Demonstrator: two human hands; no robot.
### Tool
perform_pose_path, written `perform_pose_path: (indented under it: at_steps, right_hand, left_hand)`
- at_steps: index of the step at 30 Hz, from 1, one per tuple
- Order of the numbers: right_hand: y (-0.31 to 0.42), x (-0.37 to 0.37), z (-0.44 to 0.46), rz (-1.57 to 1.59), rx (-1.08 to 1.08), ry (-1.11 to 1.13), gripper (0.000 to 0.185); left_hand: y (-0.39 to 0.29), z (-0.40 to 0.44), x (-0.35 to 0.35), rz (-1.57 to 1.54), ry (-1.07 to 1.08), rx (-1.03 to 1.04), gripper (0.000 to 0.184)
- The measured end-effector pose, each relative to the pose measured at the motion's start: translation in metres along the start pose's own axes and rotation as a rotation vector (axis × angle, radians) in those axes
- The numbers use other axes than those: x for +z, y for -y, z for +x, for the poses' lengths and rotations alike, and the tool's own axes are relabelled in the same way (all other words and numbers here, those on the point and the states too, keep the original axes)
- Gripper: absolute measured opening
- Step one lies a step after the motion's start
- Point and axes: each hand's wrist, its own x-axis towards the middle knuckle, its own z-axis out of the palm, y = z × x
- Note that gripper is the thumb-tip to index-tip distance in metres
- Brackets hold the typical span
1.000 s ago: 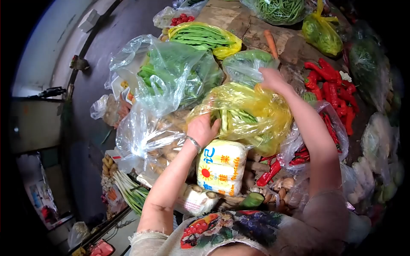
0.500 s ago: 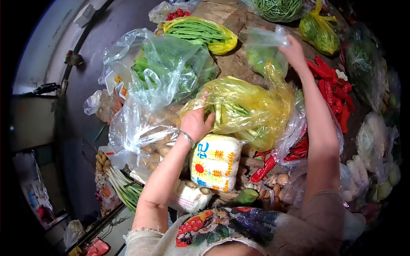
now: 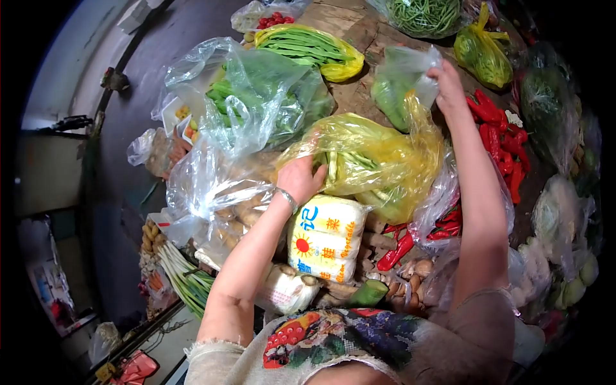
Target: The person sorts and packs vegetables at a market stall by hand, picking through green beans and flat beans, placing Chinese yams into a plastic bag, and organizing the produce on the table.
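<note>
My left hand (image 3: pixel 300 181) is at the left edge of a thin yellow plastic bag (image 3: pixel 401 168), with the thumb outside and the fingers partly hidden under the plastic. Pale green beans (image 3: pixel 333 168) show through the bag's opening. Farther up on the right, my right hand (image 3: pixel 448 88) is closed on the gathered top of a clear plastic bag (image 3: pixel 410 72). Green vegetables (image 3: pixel 389 102) lie inside that clear bag, which rests on the brown board. Just below my left hand sits a white printed pack of vegetables (image 3: pixel 326 239).
Red peppers (image 3: pixel 502 144) lie right of my right forearm. A large clear bag of greens (image 3: pixel 256 96) and a yellow bag of long green beans (image 3: pixel 308 48) are at upper left. Spring onions (image 3: pixel 186 273), a cut green vegetable piece (image 3: pixel 369 292) and brown bulbs (image 3: pixel 420 269) lie nearer me.
My right hand has come slightly downward and to the right, still on the clear bag, whose plastic has spread. My left hand stays at the yellow bag. The whole view has shifted a little.
</note>
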Motion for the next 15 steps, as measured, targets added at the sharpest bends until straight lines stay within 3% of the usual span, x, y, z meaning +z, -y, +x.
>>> perform_pose_path:
  at_steps: [5, 7, 11, 15]
  right_hand:
    - [0.098, -0.006, -0.063, 0.184, -0.131, 0.07, 0.028]
    - [0.14, -0.018, -0.098, 0.214, -0.159, 0.163, 0.027]
    - [0.217, -0.02, -0.176, 0.039, -0.299, 0.248, 0.024]
    - [0.256, -0.03, -0.228, -0.234, -0.3, 0.293, 0.027]
  left_hand:
    - [0.001, 0.003, 0.0, -0.021, 0.041, -0.031, 0.042]
    - [0.0, 0.001, 0.001, -0.091, -0.05, 0.005, 0.039]
    - [0.004, 0.005, -0.003, -0.142, -0.002, 0.027, 0.04]
    - [-0.004, -0.016, -0.02, -0.092, -0.076, 0.395, 0.041]
